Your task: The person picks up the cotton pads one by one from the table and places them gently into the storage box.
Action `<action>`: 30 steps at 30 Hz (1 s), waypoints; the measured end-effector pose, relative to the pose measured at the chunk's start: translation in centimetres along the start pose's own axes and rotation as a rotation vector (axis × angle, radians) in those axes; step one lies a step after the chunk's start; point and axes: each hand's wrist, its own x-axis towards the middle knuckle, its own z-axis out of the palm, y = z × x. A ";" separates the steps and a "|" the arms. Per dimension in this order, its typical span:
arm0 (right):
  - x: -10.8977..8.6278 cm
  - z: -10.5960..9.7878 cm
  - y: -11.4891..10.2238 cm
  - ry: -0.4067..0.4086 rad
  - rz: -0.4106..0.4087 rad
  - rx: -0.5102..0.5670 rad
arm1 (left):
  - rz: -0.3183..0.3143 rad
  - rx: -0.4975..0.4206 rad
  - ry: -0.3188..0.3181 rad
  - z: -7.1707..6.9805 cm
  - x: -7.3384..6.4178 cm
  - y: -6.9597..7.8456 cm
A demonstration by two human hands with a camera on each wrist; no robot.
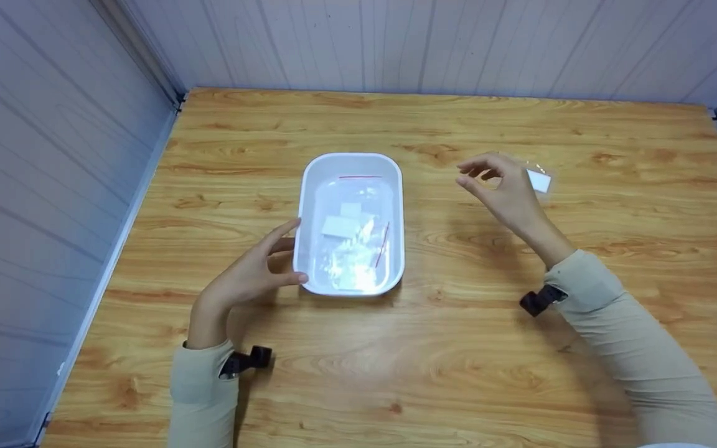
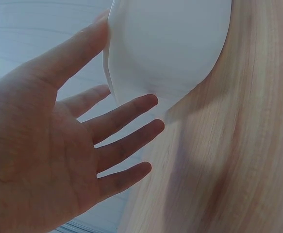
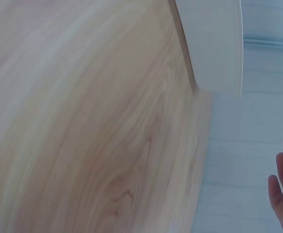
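Note:
A white rectangular tub point(image 1: 401, 218) with rounded corners stands on the wooden table. Inside it lie clear plastic bags with red lines point(image 1: 383, 244) and white rectangular pieces point(image 1: 341, 226), partly washed out by glare. My left hand point(image 1: 243, 274) is at the tub's left side, thumb and forefinger touching the rim; the left wrist view shows the other fingers point(image 2: 126, 141) spread and fairly straight. To the right of the tub, my right hand point(image 1: 511, 193) hovers with loosely bent fingers and nothing between them. Just beyond it is a small clear packet with a white piece point(image 1: 539, 181), partly hidden by the hand.
The wood-grain table point(image 1: 358, 367) extends around the tub. Pale panelled walls point(image 1: 396, 46) close off the back and the left side. Both wrists carry small black cameras point(image 1: 261, 356) on straps.

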 end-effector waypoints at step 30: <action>1.8 -4.6 9.3 0.074 0.192 -0.067 | -0.001 -0.015 -0.006 0.1 0.0 0.1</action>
